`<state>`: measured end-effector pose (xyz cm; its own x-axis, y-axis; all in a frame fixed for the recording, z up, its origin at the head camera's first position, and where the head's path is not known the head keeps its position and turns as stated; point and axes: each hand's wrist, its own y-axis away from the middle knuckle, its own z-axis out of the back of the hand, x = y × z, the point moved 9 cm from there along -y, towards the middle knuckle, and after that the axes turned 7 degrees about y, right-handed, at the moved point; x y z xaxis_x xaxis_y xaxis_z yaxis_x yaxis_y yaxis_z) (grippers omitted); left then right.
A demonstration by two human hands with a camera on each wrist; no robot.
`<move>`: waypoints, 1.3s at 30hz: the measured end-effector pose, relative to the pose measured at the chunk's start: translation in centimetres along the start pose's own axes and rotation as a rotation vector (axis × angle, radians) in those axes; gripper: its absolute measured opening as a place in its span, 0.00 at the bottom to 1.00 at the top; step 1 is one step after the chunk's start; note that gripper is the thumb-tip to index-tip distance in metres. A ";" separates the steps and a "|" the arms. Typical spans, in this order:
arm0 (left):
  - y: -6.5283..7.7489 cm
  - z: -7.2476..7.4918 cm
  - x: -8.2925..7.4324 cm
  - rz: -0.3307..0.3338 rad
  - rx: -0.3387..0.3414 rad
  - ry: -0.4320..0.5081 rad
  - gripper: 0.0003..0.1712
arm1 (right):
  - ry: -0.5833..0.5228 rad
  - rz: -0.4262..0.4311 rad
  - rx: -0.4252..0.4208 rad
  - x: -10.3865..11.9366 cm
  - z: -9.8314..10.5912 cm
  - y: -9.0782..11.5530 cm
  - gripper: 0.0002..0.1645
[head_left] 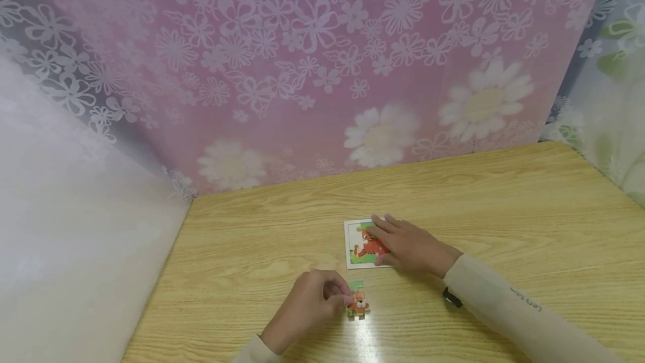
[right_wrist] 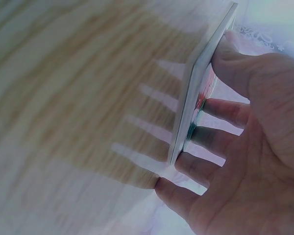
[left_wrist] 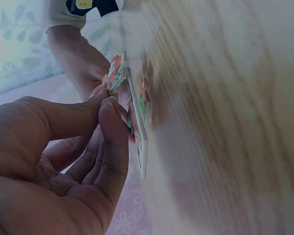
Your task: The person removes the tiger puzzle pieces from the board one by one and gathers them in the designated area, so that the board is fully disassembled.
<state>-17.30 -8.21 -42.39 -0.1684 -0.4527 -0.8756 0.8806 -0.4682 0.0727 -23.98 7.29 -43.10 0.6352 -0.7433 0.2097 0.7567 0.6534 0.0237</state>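
A square jigsaw board point(head_left: 347, 245) with a white border lies on the table, its red tiger picture partly filled and a pale gap at its upper left. My right hand point(head_left: 410, 244) rests over the board's right side, fingers spread and extended; the right wrist view shows the thumb point(right_wrist: 230, 61) against the board's edge. Below the board, my left hand point(head_left: 319, 296) pinches a puzzle piece point(head_left: 359, 302) with an orange tiger face between thumb and forefinger. In the left wrist view this piece point(left_wrist: 112, 71) stands tilted above the table. The fingers hide part of it.
The wood-grain table point(head_left: 252, 234) reaches back to a pink flowered curtain point(head_left: 312, 71). A white sheet point(head_left: 75, 212) borders it on the left, and another patterned sheet point(head_left: 620, 99) on the right. Light glares off the table near the left hand.
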 end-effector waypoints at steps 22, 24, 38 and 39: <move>-0.1 -1.1 0.8 0.035 -0.005 -0.115 0.08 | -0.003 0.012 -0.028 0.1 0.1 0.1 0.42; -0.1 -1.1 0.7 0.036 -0.004 -0.126 0.08 | 0.012 0.017 -0.035 0.1 0.1 0.1 0.42; -0.5 -0.8 0.2 -0.004 -0.038 -0.203 0.06 | 0.029 0.007 -0.022 0.1 0.2 0.1 0.42; -0.6 -0.6 0.2 -0.007 -0.043 -0.202 0.05 | 0.033 0.008 -0.022 0.1 0.2 0.1 0.42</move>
<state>-17.61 -7.56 -42.89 -0.2565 -0.5945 -0.7621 0.8962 -0.4415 0.0428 -23.82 7.31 -42.87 0.6455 -0.7429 0.1771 0.7548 0.6560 0.0007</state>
